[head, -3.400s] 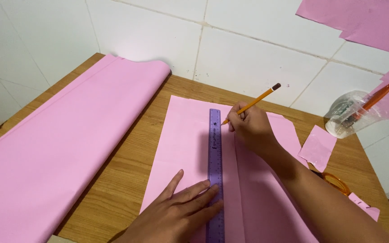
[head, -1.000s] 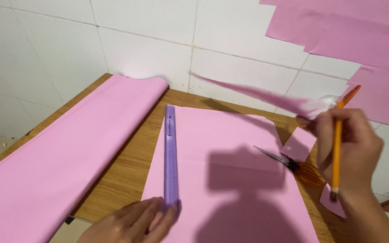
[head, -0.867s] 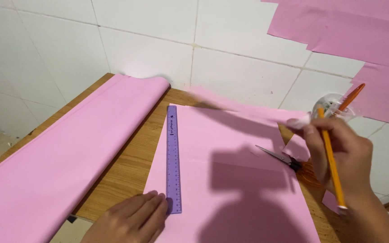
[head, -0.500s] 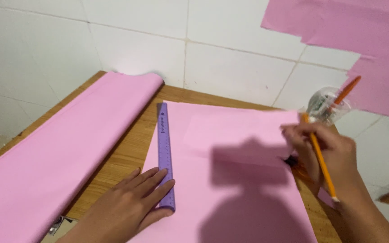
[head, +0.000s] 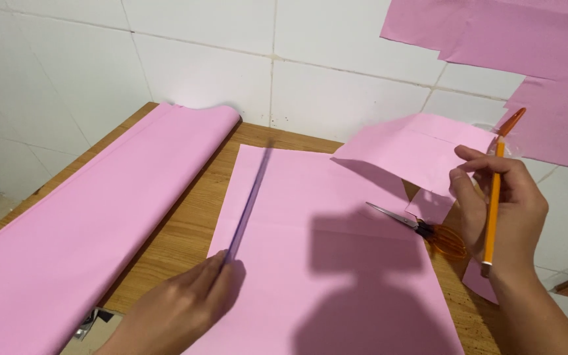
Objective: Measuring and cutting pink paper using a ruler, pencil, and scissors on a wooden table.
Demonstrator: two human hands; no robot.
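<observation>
While the ruler [head: 248, 200] is tipped on its edge over the pink sheet [head: 336, 276], its near end is pinched by the left hand [head: 182, 309]; it seems light and stiff, its long axis pointing toward the wall. A pencil [head: 492, 197] and a thin, floppy strip [head: 412, 151] are gripped by the right hand [head: 501, 210].

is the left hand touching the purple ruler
Touching. The head view shows the left hand gripping the near end of the purple ruler, tipped on edge over the pink sheet.
</observation>
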